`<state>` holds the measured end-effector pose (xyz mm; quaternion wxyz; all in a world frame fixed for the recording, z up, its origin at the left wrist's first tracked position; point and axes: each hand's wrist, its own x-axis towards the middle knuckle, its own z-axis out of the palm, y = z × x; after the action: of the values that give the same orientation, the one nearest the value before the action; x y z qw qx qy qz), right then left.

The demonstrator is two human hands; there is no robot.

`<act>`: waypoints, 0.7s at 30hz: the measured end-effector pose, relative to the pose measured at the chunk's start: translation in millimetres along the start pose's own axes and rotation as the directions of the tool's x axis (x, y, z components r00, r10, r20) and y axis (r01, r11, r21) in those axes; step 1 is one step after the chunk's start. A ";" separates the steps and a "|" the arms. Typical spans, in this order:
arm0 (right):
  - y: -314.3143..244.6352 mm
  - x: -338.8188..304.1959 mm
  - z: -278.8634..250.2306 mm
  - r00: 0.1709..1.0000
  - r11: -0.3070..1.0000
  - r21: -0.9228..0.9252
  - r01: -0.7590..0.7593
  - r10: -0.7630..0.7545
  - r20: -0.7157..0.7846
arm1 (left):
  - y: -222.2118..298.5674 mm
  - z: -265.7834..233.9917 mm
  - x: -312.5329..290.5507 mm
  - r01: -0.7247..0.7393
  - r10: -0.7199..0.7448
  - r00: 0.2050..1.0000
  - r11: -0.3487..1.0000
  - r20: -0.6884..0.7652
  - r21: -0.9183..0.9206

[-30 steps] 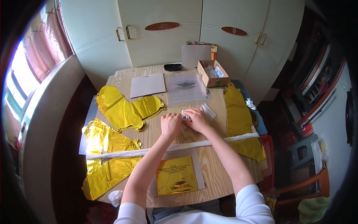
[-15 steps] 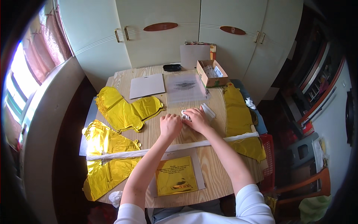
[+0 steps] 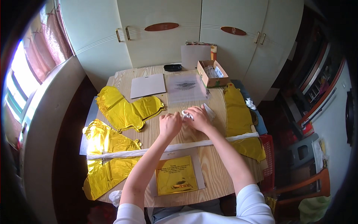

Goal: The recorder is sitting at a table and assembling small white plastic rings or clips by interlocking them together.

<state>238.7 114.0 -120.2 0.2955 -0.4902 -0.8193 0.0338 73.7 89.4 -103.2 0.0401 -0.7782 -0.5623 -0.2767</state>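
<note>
My left hand point(image 3: 170, 124) is closed in a fist over the middle of the table, its fingertips turned down and hidden. Close beside it, my right hand point(image 3: 197, 117) grips a small white looped thing point(image 3: 186, 115), whose rings show at the thumb side. Whether the left fingers hold part of it too, I cannot tell. Just behind the right hand lies a white, partly see-through strip point(image 3: 209, 111). Nearest the left hand is a gold foil balloon point(image 3: 145, 108), flat and shaped with a bent outline.
More flat gold foil balloons lie at left point(image 3: 108, 160) and right point(image 3: 238, 115). A long white bundle of strands point(image 3: 186, 145) crosses under my forearms. In front is a gold packet point(image 3: 176, 179) on card. Behind stand grey cards point(image 3: 148, 86), a clear bag point(image 3: 186, 93) and an open carton point(image 3: 214, 83).
Both hands stay close together over the same spot. More of the white rings shows at my right hand, and the white strip behind it appears slightly shifted.
</note>
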 end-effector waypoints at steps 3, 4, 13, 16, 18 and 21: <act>15.7 10.0 1.8 1.000 0.999 0.046 -0.027 0.027 0.017 | -3.2 -15.1 0.0 0.005 -0.007 0.998 1.000 -0.063 -0.020; 18.7 13.0 1.0 0.999 0.999 0.044 -0.019 0.017 0.041 | -3.5 -21.5 -1.9 0.001 -0.004 0.997 0.999 -0.078 -0.040; 12.4 29.2 -1.5 0.961 0.998 -0.021 -0.051 0.055 0.273 | -8.8 -62.6 -33.5 -0.007 0.002 0.999 0.992 -0.041 -0.129; 3.1 26.7 -10.5 0.959 0.993 -0.117 -0.017 0.049 0.278 | -13.7 -71.0 -41.1 0.026 -0.028 1.000 0.985 -0.011 -0.173; -2.4 28.5 -17.1 0.943 0.987 -0.159 0.000 0.053 0.328 | -16.6 -76.4 -43.7 0.072 -0.066 0.997 0.979 0.037 -0.193; 1.2 27.6 -11.2 0.966 0.985 -0.172 0.029 0.017 0.258 | -17.4 -78.4 -46.7 0.089 -0.080 0.996 0.971 0.051 -0.223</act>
<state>235.9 134.8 -99.0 0.1422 -0.5032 -0.8520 0.0246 17.9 26.6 -63.5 -0.0719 -0.7587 -0.5606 -0.3239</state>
